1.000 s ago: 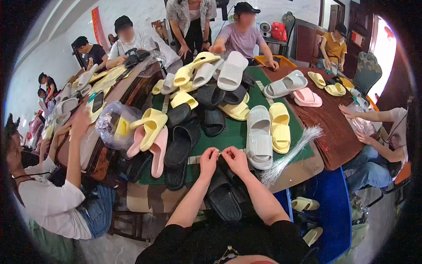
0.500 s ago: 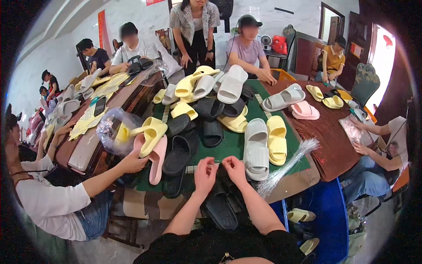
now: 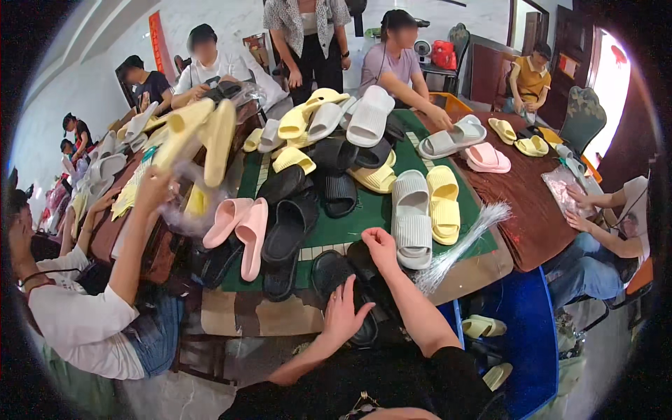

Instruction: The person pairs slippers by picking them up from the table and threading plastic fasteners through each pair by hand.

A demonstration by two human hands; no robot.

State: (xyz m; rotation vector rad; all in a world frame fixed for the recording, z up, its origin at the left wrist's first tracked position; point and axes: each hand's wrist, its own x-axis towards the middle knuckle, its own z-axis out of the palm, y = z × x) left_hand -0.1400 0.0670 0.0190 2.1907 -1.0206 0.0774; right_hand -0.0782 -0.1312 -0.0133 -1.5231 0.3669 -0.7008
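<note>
My left hand (image 3: 341,316) lies with fingers spread on a black slipper (image 3: 329,267) at the table's near edge. Just up and to the right, my right hand (image 3: 380,246) is closed in a pinch; anything in its fingers is too small to name. Below that hand a second black slipper (image 3: 363,264) is partly covered by my wrist and forearm. A grey slipper pair (image 3: 411,217) stands right beside my right hand, with a yellow pair (image 3: 443,206) next to it. Further right lies a bundle of clear thin strands (image 3: 467,243).
A heap of yellow, grey and black slippers (image 3: 336,171) fills the green tabletop's middle. Pink slippers (image 3: 250,238) lie left. A co-worker's hand (image 3: 157,185) lifts yellow slippers (image 3: 219,143) there. A blue bin (image 3: 518,336) with slippers stands below right. Several people sit around.
My hands have parted: the left came down onto the black slipper, the right stayed higher, moving slightly. The co-worker on the left has raised the yellow slippers away from the pink ones.
</note>
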